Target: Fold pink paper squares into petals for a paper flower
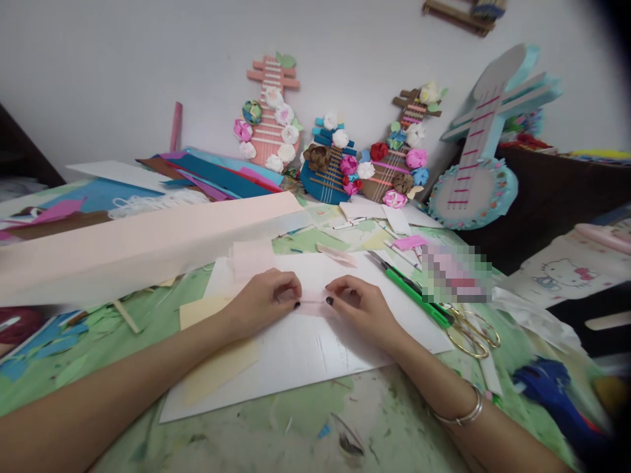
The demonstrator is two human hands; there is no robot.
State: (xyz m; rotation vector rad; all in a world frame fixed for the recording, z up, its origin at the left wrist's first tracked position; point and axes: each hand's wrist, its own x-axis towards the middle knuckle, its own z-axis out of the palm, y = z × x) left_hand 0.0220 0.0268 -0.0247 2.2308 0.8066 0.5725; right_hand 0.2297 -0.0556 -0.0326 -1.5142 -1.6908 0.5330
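A small piece of thin pale pink paper (314, 305) stretches between my two hands, just above a white board (296, 355). My left hand (269, 295) pinches its left end between thumb and curled fingers. At the other end, my right hand (362, 305), with a bangle on the wrist, pinches the paper the same way. Behind my left hand lies another pale pink paper piece (252, 258). Cream paper (221, 371) rests under my left forearm. Right of my right hand, a green craft knife (414, 289) lies beside gold-handled scissors (473, 332).
A long pale pink sheet (148, 243) crosses the left side, with coloured sheets (221, 174) behind. Several flower-decorated paper instruments (328, 167) lean on the wall; a light-blue one (473, 171) stands at right. A blue glue gun (552, 394) lies at the front right.
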